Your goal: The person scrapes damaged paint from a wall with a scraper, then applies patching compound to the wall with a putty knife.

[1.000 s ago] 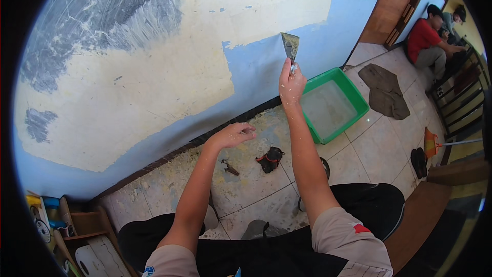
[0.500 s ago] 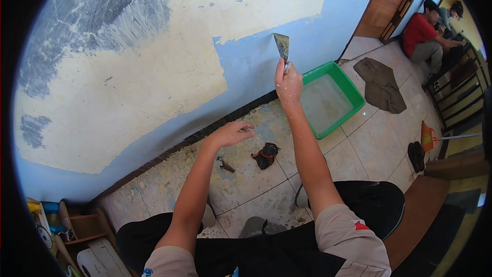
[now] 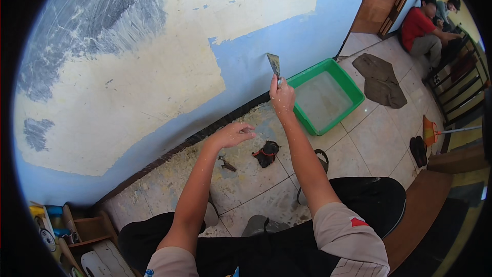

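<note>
Gripped in my right hand (image 3: 282, 97) is a paint scraper (image 3: 274, 64), its flat, stained blade pointing up along the blue lower part of the wall (image 3: 246, 54). Whether the blade touches the wall I cannot tell. My left hand (image 3: 234, 134) hangs empty above the floor by the wall's foot, fingers loosely curved and apart. Large areas of the wall are stripped to cream, with a scuffed grey patch (image 3: 97, 25) at upper left. Below my hands lie a small black object with red trim (image 3: 266, 154) and a short dark tool-like piece (image 3: 227, 164).
A green basin (image 3: 328, 97) of cloudy water stands right of my right hand. Paint flakes litter the tiles (image 3: 174, 174). Beyond lie a brown cloth (image 3: 380, 79), dark sandals (image 3: 418, 151) and an orange dustpan (image 3: 429, 131). Two people (image 3: 420, 31) sit far right. A wooden shelf (image 3: 87, 231) is lower left.
My right hand has moved down and slightly left, bringing the scraper lower along the wall. My left hand has stayed nearly still.
</note>
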`<state>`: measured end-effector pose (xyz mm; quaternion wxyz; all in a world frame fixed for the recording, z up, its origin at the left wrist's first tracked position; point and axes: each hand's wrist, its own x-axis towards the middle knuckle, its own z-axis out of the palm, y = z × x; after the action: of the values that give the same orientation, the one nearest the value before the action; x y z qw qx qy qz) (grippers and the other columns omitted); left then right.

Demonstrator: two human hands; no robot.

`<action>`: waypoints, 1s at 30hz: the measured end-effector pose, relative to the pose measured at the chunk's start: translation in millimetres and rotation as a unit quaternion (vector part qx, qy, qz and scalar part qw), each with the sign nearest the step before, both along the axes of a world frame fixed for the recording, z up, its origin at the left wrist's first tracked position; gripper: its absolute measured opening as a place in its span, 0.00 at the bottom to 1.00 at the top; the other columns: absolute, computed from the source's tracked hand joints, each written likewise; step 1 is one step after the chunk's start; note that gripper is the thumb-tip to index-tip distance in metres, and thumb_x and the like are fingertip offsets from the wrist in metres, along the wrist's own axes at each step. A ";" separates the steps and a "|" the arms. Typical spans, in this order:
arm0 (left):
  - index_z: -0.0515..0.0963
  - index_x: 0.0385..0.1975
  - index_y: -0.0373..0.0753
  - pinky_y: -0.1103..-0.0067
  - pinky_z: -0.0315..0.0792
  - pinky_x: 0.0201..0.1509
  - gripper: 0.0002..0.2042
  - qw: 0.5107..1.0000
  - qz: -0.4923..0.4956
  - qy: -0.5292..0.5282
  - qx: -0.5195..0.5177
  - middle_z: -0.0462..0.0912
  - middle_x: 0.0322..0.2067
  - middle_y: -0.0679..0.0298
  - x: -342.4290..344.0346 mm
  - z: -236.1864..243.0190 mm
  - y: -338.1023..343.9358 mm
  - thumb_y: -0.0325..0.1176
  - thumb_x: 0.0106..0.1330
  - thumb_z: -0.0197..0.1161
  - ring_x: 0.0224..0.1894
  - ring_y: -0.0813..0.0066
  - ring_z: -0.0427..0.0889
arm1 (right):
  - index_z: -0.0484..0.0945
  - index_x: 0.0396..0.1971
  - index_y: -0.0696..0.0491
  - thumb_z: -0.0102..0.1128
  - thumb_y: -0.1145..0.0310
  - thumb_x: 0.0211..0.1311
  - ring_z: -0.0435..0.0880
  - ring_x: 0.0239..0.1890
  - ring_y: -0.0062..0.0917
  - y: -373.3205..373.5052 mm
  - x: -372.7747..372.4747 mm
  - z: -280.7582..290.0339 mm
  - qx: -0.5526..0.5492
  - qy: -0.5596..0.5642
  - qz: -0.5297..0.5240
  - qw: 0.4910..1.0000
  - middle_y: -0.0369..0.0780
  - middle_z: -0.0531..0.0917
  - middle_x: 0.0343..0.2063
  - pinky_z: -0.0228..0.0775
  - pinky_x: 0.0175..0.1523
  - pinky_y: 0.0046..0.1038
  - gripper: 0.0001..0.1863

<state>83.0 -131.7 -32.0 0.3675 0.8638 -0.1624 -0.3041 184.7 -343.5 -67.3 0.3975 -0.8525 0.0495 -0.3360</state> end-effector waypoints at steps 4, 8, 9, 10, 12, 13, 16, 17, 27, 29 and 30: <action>0.77 0.62 0.36 0.70 0.74 0.58 0.28 1.000 -0.005 0.000 -0.009 0.83 0.51 0.52 0.9 -5.8 2.7 0.53 0.72 0.62 0.54 0.63 0.80 | 0.76 0.23 0.58 0.56 0.53 0.72 0.82 0.22 0.54 -4.9 -11.6 -47.6 -0.017 0.038 -0.003 0.999 0.55 0.80 0.16 0.74 0.26 0.49 0.23; 0.77 0.61 0.37 0.70 0.74 0.58 0.28 1.000 -0.005 -0.002 -0.009 0.83 0.50 0.52 0.7 -13.8 8.1 0.54 0.72 0.62 0.54 0.63 0.80 | 0.77 0.25 0.57 0.54 0.51 0.73 0.83 0.24 0.54 -3.3 -15.2 -65.0 -0.024 0.086 -0.006 0.996 0.54 0.82 0.20 0.75 0.29 0.50 0.24; 0.77 0.61 0.37 0.70 0.74 0.58 0.28 1.000 -0.004 0.001 -0.009 0.83 0.50 0.52 0.4 -16.1 9.9 0.54 0.72 0.62 0.54 0.63 0.80 | 0.78 0.25 0.57 0.53 0.50 0.73 0.83 0.25 0.54 -2.7 -14.8 -65.3 -0.010 0.087 -0.005 0.996 0.54 0.83 0.20 0.76 0.30 0.51 0.25; 0.77 0.61 0.37 0.70 0.74 0.58 0.28 1.000 -0.001 0.001 -0.006 0.83 0.50 0.53 0.2 -18.2 11.2 0.54 0.72 0.62 0.54 0.63 0.80 | 0.78 0.25 0.57 0.53 0.50 0.73 0.83 0.25 0.54 -1.9 -15.8 -65.9 -0.011 0.090 -0.005 0.996 0.54 0.83 0.20 0.76 0.30 0.51 0.25; 0.77 0.61 0.38 0.70 0.74 0.58 0.28 1.000 -0.001 -0.002 -0.005 0.83 0.50 0.53 3.6 -19.1 8.2 0.54 0.72 0.62 0.53 0.63 0.80 | 0.78 0.26 0.57 0.52 0.50 0.73 0.84 0.27 0.55 -3.4 -14.2 -66.8 -0.002 0.116 0.001 0.993 0.55 0.83 0.22 0.76 0.32 0.52 0.25; 0.77 0.61 0.37 0.70 0.74 0.58 0.28 1.000 -0.006 0.000 -0.003 0.83 0.50 0.53 5.6 -19.1 5.9 0.54 0.72 0.61 0.53 0.63 0.80 | 0.78 0.26 0.57 0.52 0.50 0.73 0.84 0.27 0.55 -4.8 -13.8 -66.8 -0.003 0.116 -0.001 0.993 0.55 0.83 0.22 0.76 0.32 0.52 0.25; 0.77 0.61 0.37 0.70 0.74 0.56 0.28 1.000 -0.002 -0.003 -0.008 0.83 0.49 0.53 4.2 -26.0 8.0 0.53 0.72 0.62 0.52 0.64 0.81 | 0.79 0.27 0.58 0.52 0.49 0.73 0.83 0.27 0.55 5.4 -18.0 -61.7 0.010 0.124 0.004 0.992 0.56 0.83 0.22 0.75 0.33 0.53 0.25; 0.77 0.60 0.36 0.70 0.75 0.55 0.28 1.000 -0.002 -0.008 -0.009 0.84 0.48 0.54 4.4 -25.4 5.9 0.53 0.71 0.63 0.51 0.65 0.81 | 0.79 0.27 0.59 0.52 0.49 0.73 0.83 0.28 0.56 7.7 -20.0 -59.5 0.025 0.124 -0.004 0.992 0.56 0.82 0.22 0.74 0.33 0.53 0.26; 0.85 0.43 0.30 0.74 0.76 0.42 0.28 0.954 0.279 -0.074 -0.077 0.87 0.33 0.56 24.8 -34.3 5.2 0.55 0.68 0.64 0.34 0.70 0.84 | 0.71 0.19 0.63 0.50 0.53 0.76 0.75 0.17 0.39 80.1 -20.5 -46.8 0.361 0.098 0.005 0.927 0.47 0.74 0.14 0.64 0.27 0.42 0.30; 0.85 0.42 0.29 0.74 0.76 0.41 0.28 0.950 0.287 -0.067 -0.101 0.87 0.32 0.55 37.2 -38.9 -6.3 0.56 0.68 0.64 0.34 0.71 0.84 | 0.65 0.16 0.54 0.48 0.51 0.77 0.67 0.08 0.27 74.0 -7.6 -52.2 0.406 0.073 -0.007 0.911 0.38 0.70 0.11 0.59 0.15 0.33 0.29; 0.85 0.41 0.29 0.74 0.76 0.40 0.28 0.942 0.312 -0.058 -0.110 0.87 0.32 0.55 35.8 -40.2 2.5 0.56 0.69 0.63 0.33 0.71 0.84 | 0.65 0.16 0.54 0.48 0.51 0.77 0.67 0.08 0.27 84.1 -14.0 -40.5 0.409 0.078 0.000 0.909 0.38 0.70 0.11 0.59 0.15 0.33 0.29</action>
<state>118.8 -129.3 -72.2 0.5270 0.8413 0.0618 -0.1034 170.8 -259.5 -107.8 0.7059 -0.6390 0.2136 -0.2185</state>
